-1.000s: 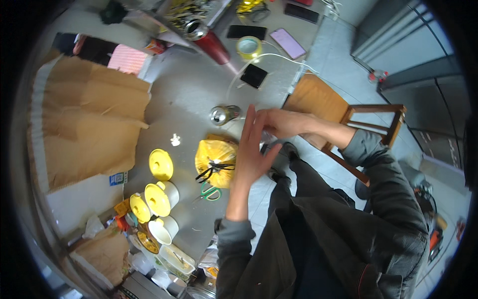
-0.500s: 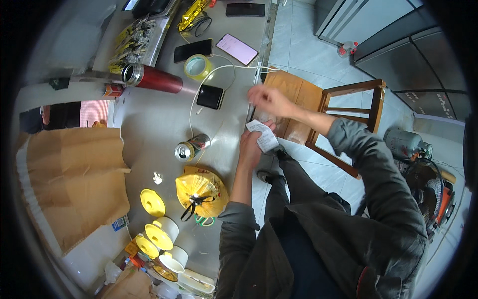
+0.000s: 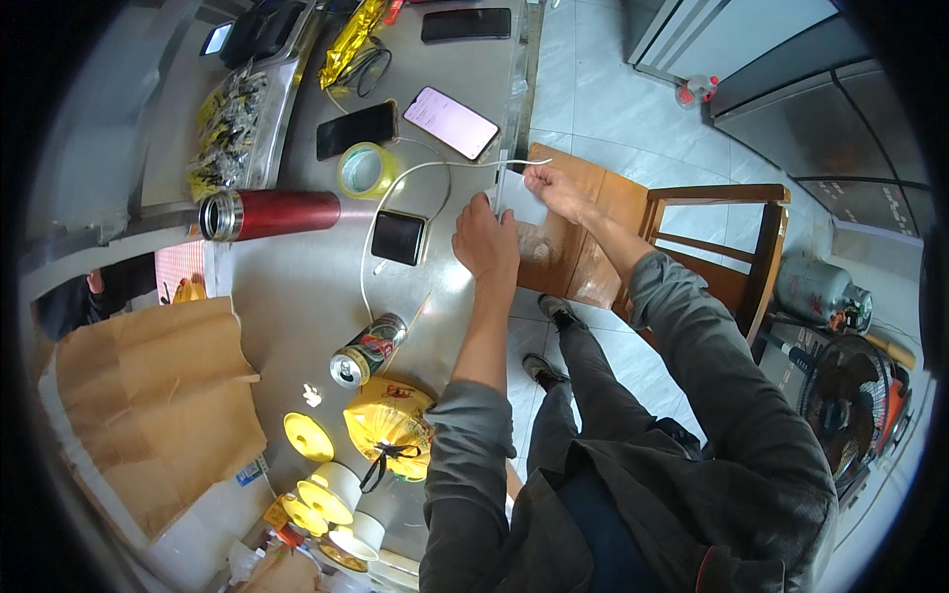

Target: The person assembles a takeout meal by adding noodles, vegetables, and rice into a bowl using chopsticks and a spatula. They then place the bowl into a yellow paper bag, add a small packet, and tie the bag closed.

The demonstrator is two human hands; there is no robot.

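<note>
A small white paper slip (image 3: pixel 525 201) is stretched between my hands, beside the metal counter's right edge and above the wooden chair seat. My left hand (image 3: pixel 486 239) is closed on its left side, with the thumb toward the paper. The fingers of my right hand (image 3: pixel 558 193) pinch its upper right edge. A thin pale strip rises from the left fingers; whether it belongs to the slip I cannot tell. Near my left hand lie a black phone (image 3: pixel 398 237) and a white cable (image 3: pixel 415 168), which runs past the top of the slip.
On the counter (image 3: pixel 297 287) are a red flask (image 3: pixel 272 214), a tape roll (image 3: pixel 366 170), a lit phone (image 3: pixel 452 123), a drink can (image 3: pixel 368 349) and a tied yellow bag (image 3: pixel 388 425). Lidded yellow-white cups (image 3: pixel 341 484) stand near its lower end. Right of me is a wooden chair (image 3: pixel 722 242).
Both hands have moved forward along the counter edge with the slip. My right hand, empty before, has come down and taken hold of it. The view has shifted slightly.
</note>
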